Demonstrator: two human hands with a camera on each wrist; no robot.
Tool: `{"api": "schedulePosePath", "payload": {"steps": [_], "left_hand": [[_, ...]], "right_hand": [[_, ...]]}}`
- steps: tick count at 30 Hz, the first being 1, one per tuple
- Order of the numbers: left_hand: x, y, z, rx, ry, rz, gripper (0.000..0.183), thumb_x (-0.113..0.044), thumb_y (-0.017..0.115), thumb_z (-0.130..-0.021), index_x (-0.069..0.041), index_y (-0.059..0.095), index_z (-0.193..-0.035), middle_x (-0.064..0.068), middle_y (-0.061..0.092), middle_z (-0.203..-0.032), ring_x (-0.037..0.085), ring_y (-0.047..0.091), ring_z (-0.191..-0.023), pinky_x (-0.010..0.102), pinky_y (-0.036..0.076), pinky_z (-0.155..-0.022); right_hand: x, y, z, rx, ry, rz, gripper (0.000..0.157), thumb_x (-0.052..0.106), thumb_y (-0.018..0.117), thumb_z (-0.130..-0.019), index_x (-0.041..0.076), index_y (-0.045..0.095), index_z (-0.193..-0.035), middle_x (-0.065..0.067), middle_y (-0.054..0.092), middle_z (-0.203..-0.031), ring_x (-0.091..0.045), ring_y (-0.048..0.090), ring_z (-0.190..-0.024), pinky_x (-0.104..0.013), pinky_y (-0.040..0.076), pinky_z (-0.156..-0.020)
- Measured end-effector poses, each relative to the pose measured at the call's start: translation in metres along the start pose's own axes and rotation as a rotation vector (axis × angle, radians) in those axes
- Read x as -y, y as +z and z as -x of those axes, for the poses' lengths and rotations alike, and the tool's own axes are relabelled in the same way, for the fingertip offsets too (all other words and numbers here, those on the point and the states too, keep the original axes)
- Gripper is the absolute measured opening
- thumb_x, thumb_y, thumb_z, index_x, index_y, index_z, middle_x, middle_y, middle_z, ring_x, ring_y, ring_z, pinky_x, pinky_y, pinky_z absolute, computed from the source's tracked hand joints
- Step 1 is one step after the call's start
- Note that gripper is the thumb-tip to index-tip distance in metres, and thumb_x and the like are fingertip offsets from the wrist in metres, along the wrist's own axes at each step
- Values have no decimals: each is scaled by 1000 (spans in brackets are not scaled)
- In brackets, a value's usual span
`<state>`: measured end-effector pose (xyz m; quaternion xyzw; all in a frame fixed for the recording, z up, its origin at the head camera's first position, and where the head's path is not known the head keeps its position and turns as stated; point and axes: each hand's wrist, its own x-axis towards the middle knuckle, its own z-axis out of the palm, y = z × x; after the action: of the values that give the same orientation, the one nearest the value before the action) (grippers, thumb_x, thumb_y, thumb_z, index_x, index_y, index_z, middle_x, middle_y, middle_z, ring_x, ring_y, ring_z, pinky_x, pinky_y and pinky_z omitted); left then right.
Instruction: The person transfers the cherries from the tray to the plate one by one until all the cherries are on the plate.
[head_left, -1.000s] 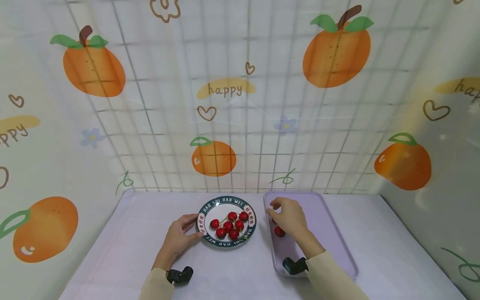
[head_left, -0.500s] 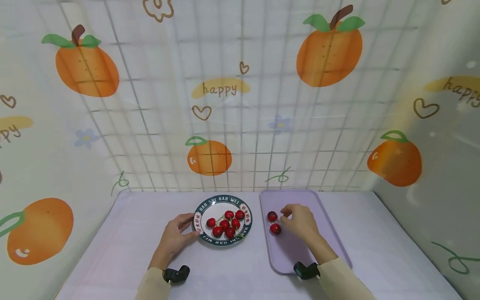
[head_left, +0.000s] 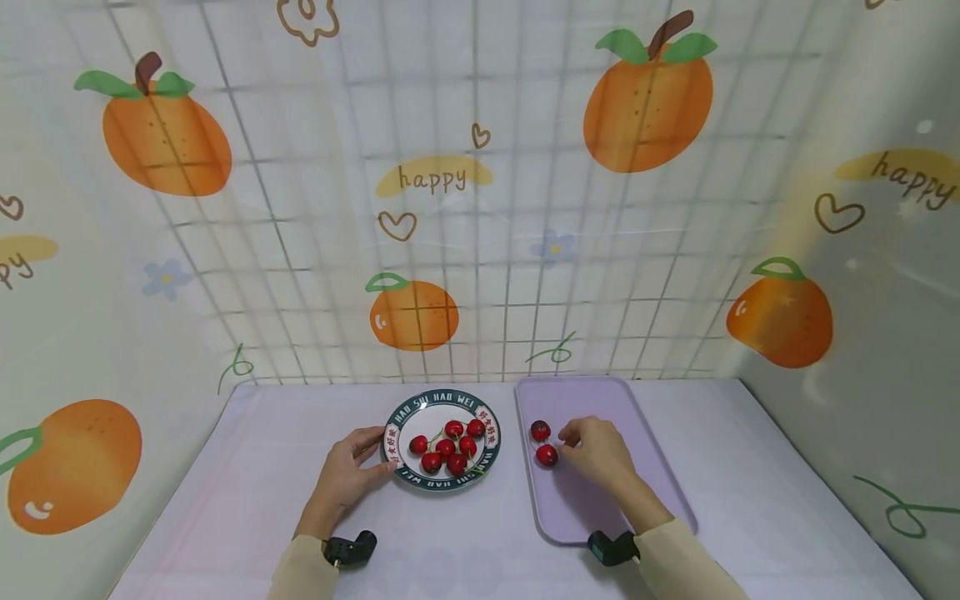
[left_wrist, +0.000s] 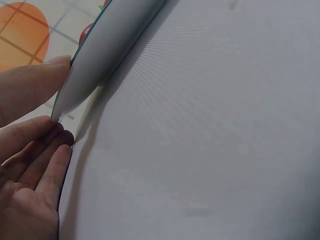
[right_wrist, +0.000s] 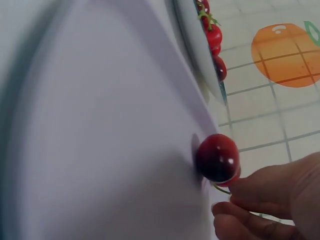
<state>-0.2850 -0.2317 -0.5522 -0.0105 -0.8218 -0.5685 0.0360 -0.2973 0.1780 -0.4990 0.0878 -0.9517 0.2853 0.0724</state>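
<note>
My left hand (head_left: 348,471) grips the left rim of a round plate (head_left: 395,417) with a dark green lettered border, thumb on top and a finger beneath, as the left wrist view shows. Several red cherries (head_left: 446,448) with green stems lie in the plate. To its right, two more cherries sit near the left edge of a lilac tray (head_left: 592,396): a far one (head_left: 540,431) and a near one (head_left: 547,455). My right hand (head_left: 600,454) is beside the near cherry; in the right wrist view its thumb and finger pinch a thin green stem (right_wrist: 221,189).
The plate and tray stand side by side on a white-covered table (head_left: 442,542), a narrow gap between them. Behind rises a cloth backdrop (head_left: 465,100) printed with oranges over a wire grid. A small black camera is strapped to each wrist.
My right hand has moved from over the two tray cherries to their right side, then lower, towards the near one. My left hand stays on the plate. The head view has shifted slightly.
</note>
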Motion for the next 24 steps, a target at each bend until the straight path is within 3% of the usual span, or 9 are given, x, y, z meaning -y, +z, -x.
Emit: {"api": "schedulePosePath", "payload": {"steps": [10,24], "left_hand": [[-1,-1,1,-1,-1,-7,68,-9,91,-82,-5,63,-143,15,58,-149,36,54,-141,42,47,-116],[3,-1,-1,-1,18,19,68,-4,90,-80,-3,63,-142,16,58,-148,35,53,-141,39,47,-116]], "right_hand": [[0,7,1,-15,28,-15,7,3,80,-84,5,79,-90,-1,75,-79,-20,68,-76,-40,57,-65],[-3,15,1,-93,3,-9,4,4,82,-82,5,78,-81,3,72,-71,-15,63,-68,-36,55,-62]]}}
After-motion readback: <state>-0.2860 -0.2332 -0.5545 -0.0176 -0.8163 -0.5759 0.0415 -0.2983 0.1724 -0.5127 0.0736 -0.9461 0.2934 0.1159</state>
